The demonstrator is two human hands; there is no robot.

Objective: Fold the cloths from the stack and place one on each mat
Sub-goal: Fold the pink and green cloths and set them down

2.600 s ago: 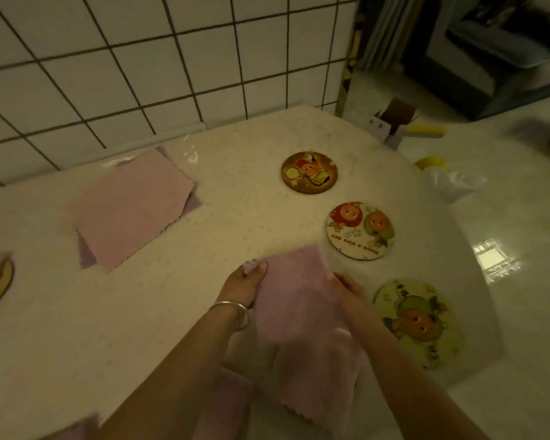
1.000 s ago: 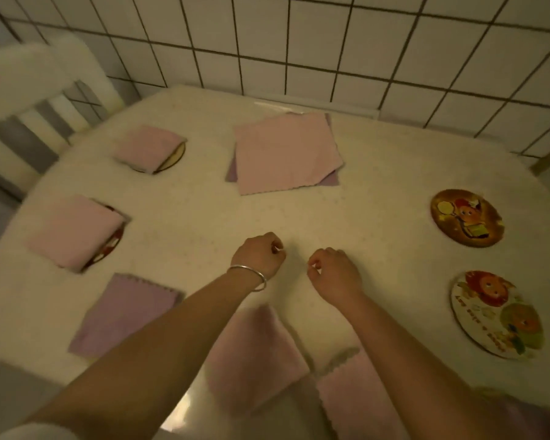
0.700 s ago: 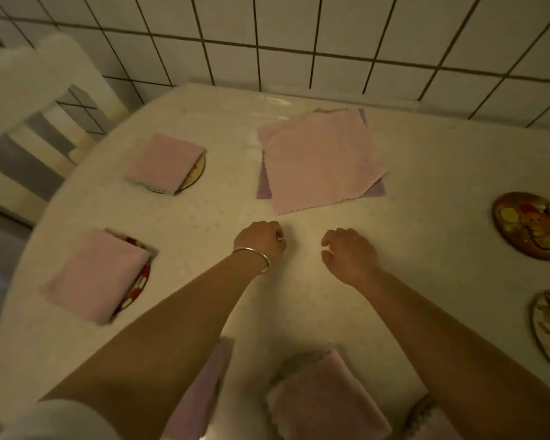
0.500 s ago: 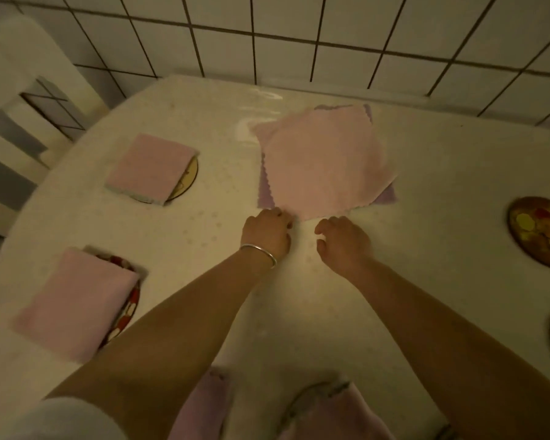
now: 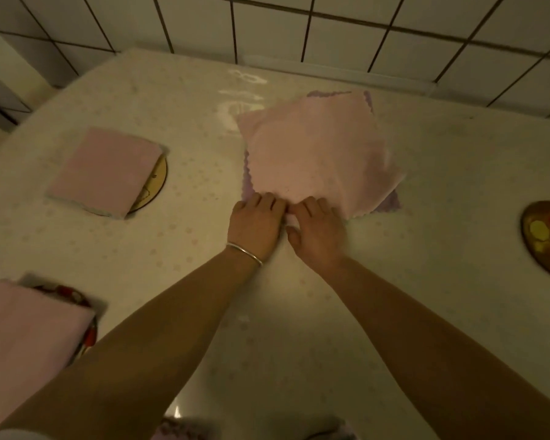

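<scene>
Both hands (image 5: 288, 222) side by side, knuckles up, pinching top pink cloth's (image 5: 318, 160) near corner.

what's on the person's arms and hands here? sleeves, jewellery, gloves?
Both forearms are bare, with no gloves. The left hand has a thin silver bangle at the wrist. The right hand shows no ring, watch or bracelet. A bit of white sleeve shows at the bottom left corner, high on the left arm. No markings are visible in this dim light.
</scene>
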